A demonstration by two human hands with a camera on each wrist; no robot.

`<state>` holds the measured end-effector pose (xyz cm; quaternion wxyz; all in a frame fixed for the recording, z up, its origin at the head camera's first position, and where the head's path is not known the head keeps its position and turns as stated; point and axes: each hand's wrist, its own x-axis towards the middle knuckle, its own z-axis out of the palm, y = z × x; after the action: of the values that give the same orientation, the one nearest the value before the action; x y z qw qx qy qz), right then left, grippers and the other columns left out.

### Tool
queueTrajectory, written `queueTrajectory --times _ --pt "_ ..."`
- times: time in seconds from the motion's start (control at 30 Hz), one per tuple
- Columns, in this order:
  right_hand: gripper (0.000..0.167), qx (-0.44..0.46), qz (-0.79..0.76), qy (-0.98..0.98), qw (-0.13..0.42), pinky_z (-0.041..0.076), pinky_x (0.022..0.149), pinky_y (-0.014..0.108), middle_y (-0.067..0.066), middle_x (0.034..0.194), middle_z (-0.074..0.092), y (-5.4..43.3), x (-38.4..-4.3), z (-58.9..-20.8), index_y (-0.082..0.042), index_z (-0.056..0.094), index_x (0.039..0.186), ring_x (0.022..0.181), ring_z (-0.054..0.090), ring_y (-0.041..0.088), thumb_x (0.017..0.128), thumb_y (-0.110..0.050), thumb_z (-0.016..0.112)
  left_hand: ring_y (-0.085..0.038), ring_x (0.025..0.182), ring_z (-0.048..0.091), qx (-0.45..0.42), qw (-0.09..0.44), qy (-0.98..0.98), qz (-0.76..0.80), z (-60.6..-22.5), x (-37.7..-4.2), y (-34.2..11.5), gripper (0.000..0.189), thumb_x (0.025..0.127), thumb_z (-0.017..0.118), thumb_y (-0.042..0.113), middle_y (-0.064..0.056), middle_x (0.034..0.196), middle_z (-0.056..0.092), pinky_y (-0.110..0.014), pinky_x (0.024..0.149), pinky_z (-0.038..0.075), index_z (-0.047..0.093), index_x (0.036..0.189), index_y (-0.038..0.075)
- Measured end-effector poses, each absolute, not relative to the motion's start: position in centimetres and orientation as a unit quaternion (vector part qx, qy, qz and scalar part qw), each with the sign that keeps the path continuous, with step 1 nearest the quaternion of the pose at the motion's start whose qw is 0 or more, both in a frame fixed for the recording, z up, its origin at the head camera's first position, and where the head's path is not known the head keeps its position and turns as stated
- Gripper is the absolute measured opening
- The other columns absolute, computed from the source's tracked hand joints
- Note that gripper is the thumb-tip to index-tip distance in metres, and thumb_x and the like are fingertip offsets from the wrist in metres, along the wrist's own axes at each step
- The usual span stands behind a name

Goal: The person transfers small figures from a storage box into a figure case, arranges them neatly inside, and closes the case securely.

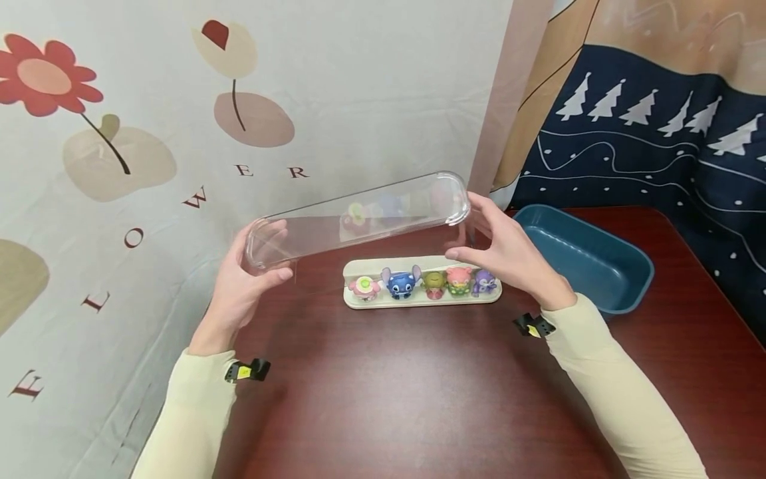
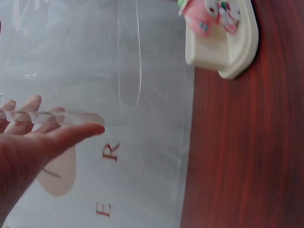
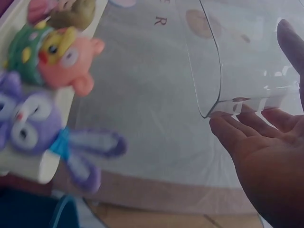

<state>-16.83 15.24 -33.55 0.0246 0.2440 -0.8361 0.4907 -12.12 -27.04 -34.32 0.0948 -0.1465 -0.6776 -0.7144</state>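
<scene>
A clear plastic cover (image 1: 359, 223), long and with rounded corners, is held raised at its two ends, its right end higher. My left hand (image 1: 239, 286) grips the left end, with fingers behind the end wall and the thumb in front. Around the right end, my right hand (image 1: 509, 249) holds the cover with spread thumb and fingers. Below and in front lies a cream stepped base (image 1: 419, 305) with several small figures in a row: a pink one (image 1: 364, 288), a blue big-eared one (image 1: 401, 283), a green one (image 1: 434, 285), a pink-and-green one (image 1: 458, 281) and a purple one (image 3: 35, 123).
A dark teal basin (image 1: 598, 266) stands on the reddish-brown table (image 1: 407, 386) at the right, close beyond my right wrist. A pale flower-print cloth (image 1: 359, 100) hangs along the table's back and left; a navy tree-print cloth (image 1: 646, 153) is behind the basin.
</scene>
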Motion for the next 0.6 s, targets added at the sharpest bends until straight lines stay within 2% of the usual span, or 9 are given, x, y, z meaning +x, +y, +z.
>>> queueTrajectory --times 0.07,0.17,0.3,0.4,0.47,0.6 --pt "0.090 0.235 0.487 -0.841 0.021 0.040 0.113 0.056 0.005 0.157 0.047 16.1 -16.7 -33.8 -0.021 0.034 0.160 0.145 0.045 0.028 0.087 -0.027 0.086 -0.021 0.138 0.050 -0.140 0.088 -0.693 -0.701 -34.0 -12.3 -26.2 0.088 0.078 0.069 -0.027 -0.006 0.148 0.057 -0.031 0.092 0.058 0.042 0.154 0.009" --pt "0.089 0.226 0.483 -0.846 0.013 0.039 0.113 0.059 0.009 0.157 0.046 17.3 -16.5 -33.9 -0.019 0.031 0.161 0.146 0.045 0.032 0.090 -0.027 0.083 -0.020 0.126 0.061 -0.137 0.076 -0.707 -0.689 -33.7 -12.7 -25.1 0.089 0.080 0.074 -0.021 -0.006 0.148 0.056 -0.029 0.087 0.060 0.040 0.156 0.011" --pt "0.087 0.213 0.481 -0.850 0.005 0.038 0.113 0.061 0.011 0.159 0.042 18.8 -16.2 -34.2 -0.021 0.027 0.163 0.146 0.043 0.035 0.094 -0.027 0.079 -0.016 0.113 0.069 -0.137 0.061 -0.727 -0.670 -33.5 -13.3 -23.7 0.090 0.081 0.077 -0.016 -0.006 0.149 0.055 -0.027 0.085 0.060 0.038 0.158 0.012" --pt "0.087 0.203 0.481 -0.853 0.001 0.039 0.113 0.061 0.010 0.160 0.041 19.8 -16.1 -34.5 -0.023 0.025 0.164 0.146 0.043 0.035 0.095 -0.027 0.078 -0.014 0.113 0.069 -0.135 0.055 -0.746 -0.650 -33.3 -13.7 -22.7 0.090 0.082 0.079 -0.011 -0.006 0.150 0.054 -0.026 0.087 0.059 0.038 0.158 0.014" --pt "0.088 0.195 0.479 -0.856 -0.004 0.039 0.112 0.061 0.010 0.161 0.040 20.3 -16.1 -34.7 -0.023 0.024 0.165 0.146 0.043 0.037 0.095 -0.028 0.078 -0.015 0.106 0.071 -0.131 0.051 -0.758 -0.637 -33.2 -13.9 -22.1 0.089 0.083 0.080 -0.007 -0.005 0.151 0.053 -0.025 0.082 0.060 0.038 0.158 0.018" --pt "0.086 0.184 0.472 -0.862 -0.015 0.038 0.112 0.063 0.012 0.162 0.038 21.3 -16.0 -35.1 -0.021 0.024 0.164 0.146 0.041 0.039 0.096 -0.030 0.076 -0.013 0.114 0.064 -0.127 0.047 -0.776 -0.616 -33.4 -14.0 -21.2 0.089 0.084 0.083 -0.001 -0.002 0.151 0.053 -0.023 0.087 0.057 0.038 0.159 0.020"
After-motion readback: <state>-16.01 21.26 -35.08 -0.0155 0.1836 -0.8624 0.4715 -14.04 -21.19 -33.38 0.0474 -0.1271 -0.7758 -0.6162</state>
